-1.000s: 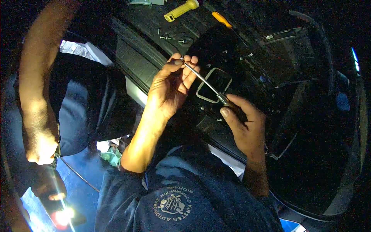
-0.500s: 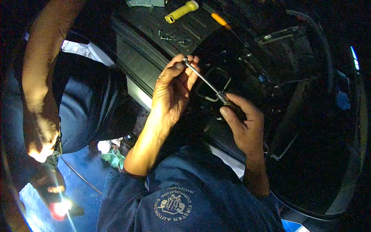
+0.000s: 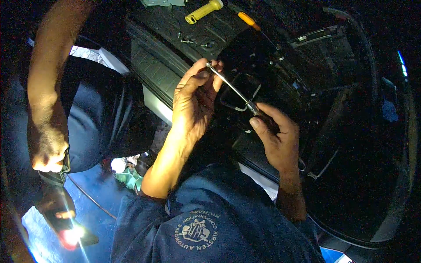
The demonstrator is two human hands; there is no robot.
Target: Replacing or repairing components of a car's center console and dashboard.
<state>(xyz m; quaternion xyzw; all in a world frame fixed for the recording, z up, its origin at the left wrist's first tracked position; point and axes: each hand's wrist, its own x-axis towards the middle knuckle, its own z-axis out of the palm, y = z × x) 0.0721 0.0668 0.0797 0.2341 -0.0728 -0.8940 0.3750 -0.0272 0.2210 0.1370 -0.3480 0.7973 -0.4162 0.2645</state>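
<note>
My right hand (image 3: pixel 280 138) is closed round the dark handle of a screwdriver (image 3: pixel 232 87), its bright shaft slanting up and left. At the shaft's tip is a small shiny metal piece (image 3: pixel 208 65), too small to name surely. My left hand (image 3: pixel 193 98), palm turned up, pinches around this tip with thumb and fingers. Beyond it, several bolts (image 3: pixel 187 41) lie on a dark ribbed panel (image 3: pixel 219 31). Also on the panel are a yellow flashlight (image 3: pixel 204 12) and an orange-handled screwdriver (image 3: pixel 248 20).
At the left, another person's arm (image 3: pixel 46 83) reaches down. Below that hand, a phone-like dark object (image 3: pixel 66 221) shines a bright light. A dark vehicle opening with a curved seal (image 3: pixel 370 48) lies to the right. A metal loop (image 3: pixel 241 107) sits beneath the screwdriver shaft.
My hands keep the same hold, and the screwdriver has barely shifted. The other person's upper hand at the left has moved slightly up and is less brightly lit.
</note>
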